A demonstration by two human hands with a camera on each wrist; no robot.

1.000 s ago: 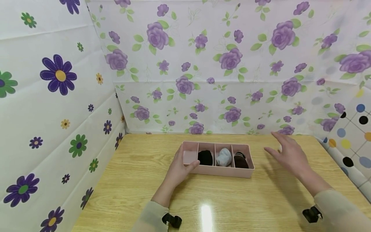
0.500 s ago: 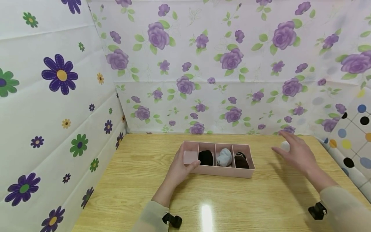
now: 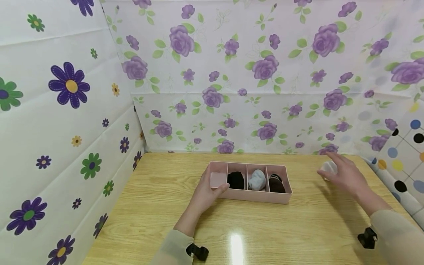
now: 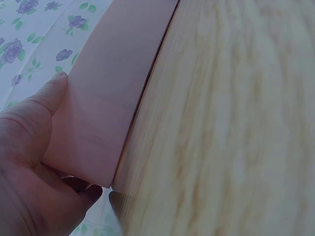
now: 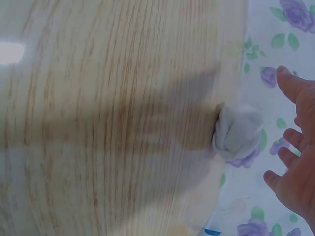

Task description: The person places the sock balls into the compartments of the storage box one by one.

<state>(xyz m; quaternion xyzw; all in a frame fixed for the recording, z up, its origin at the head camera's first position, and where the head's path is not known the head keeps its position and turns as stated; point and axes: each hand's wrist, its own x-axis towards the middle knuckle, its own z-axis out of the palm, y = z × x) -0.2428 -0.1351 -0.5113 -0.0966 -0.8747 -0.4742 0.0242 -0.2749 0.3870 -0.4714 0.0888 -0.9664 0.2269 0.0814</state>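
Note:
A long pink divided storage box (image 3: 253, 195) sits on the table. My left hand (image 3: 204, 189) holds its left end, with the thumb over the front rim. In the left wrist view, that hand's thumb lies along the box's front wall (image 4: 106, 88) and its fingers bend round the end. Three compartments hold bundles that look like rolled socks: black (image 3: 236, 180), pale grey (image 3: 257, 180) and brown with light stripes (image 3: 276, 183). At the right, my right hand (image 3: 347, 176) hovers with fingers apart beside a white balled sock (image 5: 238, 132); the right wrist view shows a gap between them.
The wooden table (image 3: 159, 221) ends at a flowered cloth backdrop (image 3: 232, 121) behind. Patterned cloth walls stand at the left (image 3: 59, 129) and right (image 3: 405, 158). The white sock lies close to the table's far right part.
My right hand has moved rightward to the white balled sock, which shows more between thumb and fingers. The left hand and the box stay where they were.

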